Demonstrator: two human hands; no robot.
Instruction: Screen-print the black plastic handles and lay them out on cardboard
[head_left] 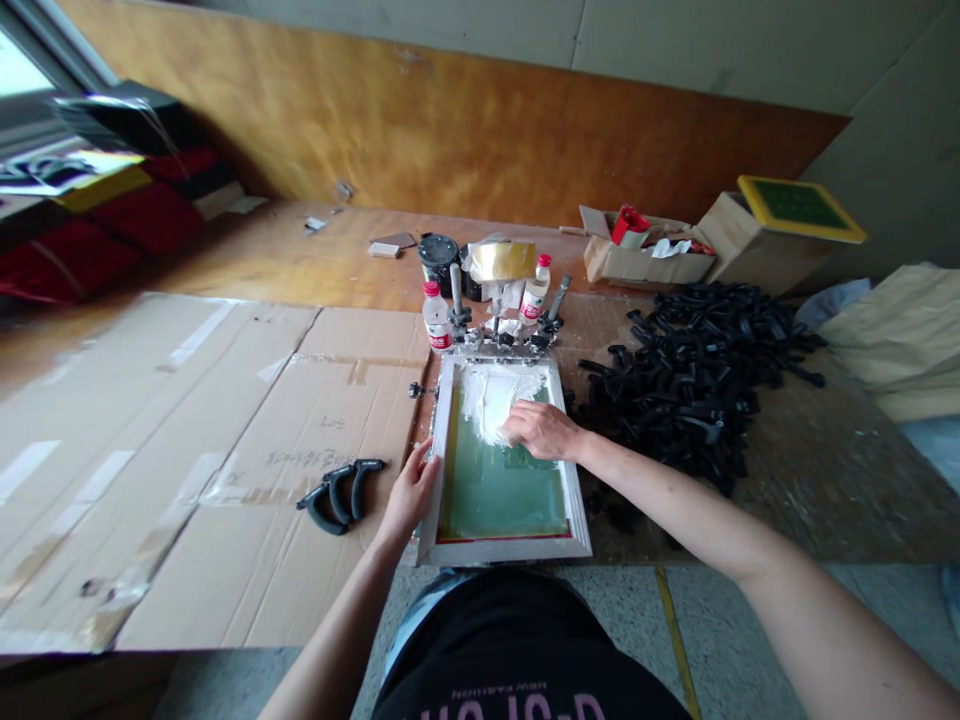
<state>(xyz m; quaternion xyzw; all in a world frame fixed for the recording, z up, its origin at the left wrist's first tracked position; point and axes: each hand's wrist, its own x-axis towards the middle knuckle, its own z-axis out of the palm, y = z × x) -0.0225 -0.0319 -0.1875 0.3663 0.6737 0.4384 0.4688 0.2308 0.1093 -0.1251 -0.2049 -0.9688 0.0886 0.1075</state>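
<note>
Mod. bright, mostly daylight, w/ the window (21, 70) at top L blown out to white. Soft sheen on the wood panel (390, 115), going darker twd R. Black parts pile (686, 375) v. dark, detail largely lost; white paste (491, 400) nr overexposed. Wide-angle lens skews the counter (315, 262) & stretches edges. Smeary blur on stacked bundles (161, 210) far L; ctr sharper, tho bottle label (440, 340) too small to read.

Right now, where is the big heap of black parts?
In the head view, the heap of black parts lies on the tabletop, right of the pale-framed green screen and in front of the open cardboard box.
</note>
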